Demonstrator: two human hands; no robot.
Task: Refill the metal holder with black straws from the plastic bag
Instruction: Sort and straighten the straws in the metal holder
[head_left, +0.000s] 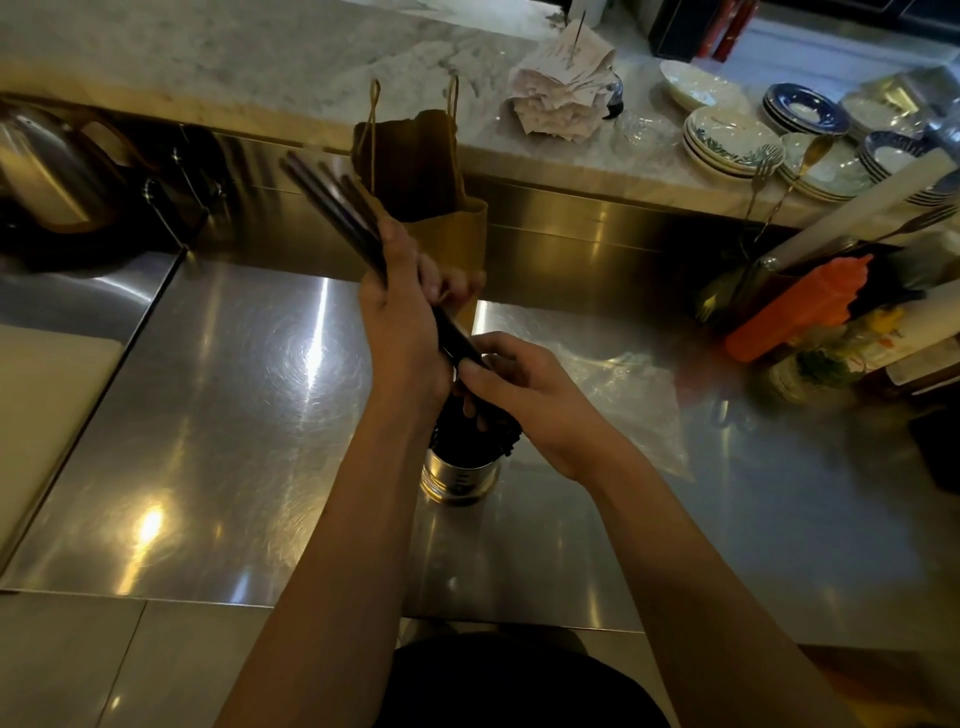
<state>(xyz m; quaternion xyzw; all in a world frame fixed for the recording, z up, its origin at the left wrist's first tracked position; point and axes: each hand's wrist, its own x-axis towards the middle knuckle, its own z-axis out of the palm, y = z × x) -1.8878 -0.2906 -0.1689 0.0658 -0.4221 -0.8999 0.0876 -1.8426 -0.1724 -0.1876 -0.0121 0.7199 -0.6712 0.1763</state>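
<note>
A round metal holder (460, 480) stands on the steel counter, with black straws showing in its top. Above it my left hand (402, 322) grips a bundle of black straws (332, 200) that slants up to the left. The lower end of the bundle reaches my right hand (524, 387), whose fingers curl round it just over the holder. A clear plastic bag (628, 395) lies flat on the counter to the right of the holder, partly under my right forearm.
A brown paper bag (441, 208) stands behind my hands. Stacked plates (727, 140) and a spike of receipts (563, 83) sit on the marble ledge. An orange squeeze bottle (800, 312) and jars crowd the right side. A kettle (47, 171) is at far left.
</note>
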